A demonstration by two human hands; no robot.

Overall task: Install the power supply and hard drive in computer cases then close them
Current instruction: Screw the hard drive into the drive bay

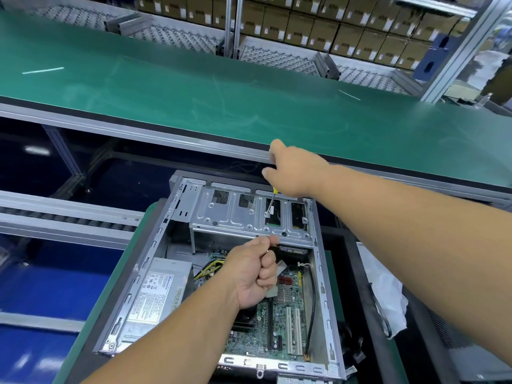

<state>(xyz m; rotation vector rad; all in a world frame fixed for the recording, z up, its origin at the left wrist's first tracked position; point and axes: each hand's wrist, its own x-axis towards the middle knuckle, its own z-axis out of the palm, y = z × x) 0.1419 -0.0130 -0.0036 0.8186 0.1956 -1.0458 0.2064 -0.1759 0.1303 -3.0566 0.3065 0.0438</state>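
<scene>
My right hand (291, 173) grips a screwdriver (271, 202), tip on a drive cage (243, 214) screw to fix the hard drive. My left hand (255, 273) is fisted, pinching something small. The power supply (155, 292) sits seated in the open computer case (324, 273).

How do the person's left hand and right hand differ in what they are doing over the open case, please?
The right hand reaches far over the drive cage and grips a screwdriver, its tip down on the cage; the left hand sits nearer, fist curled above the motherboard, seemingly pinching something small. The right arm is stretched, the left bent. Both work inside the same computer case.
</scene>
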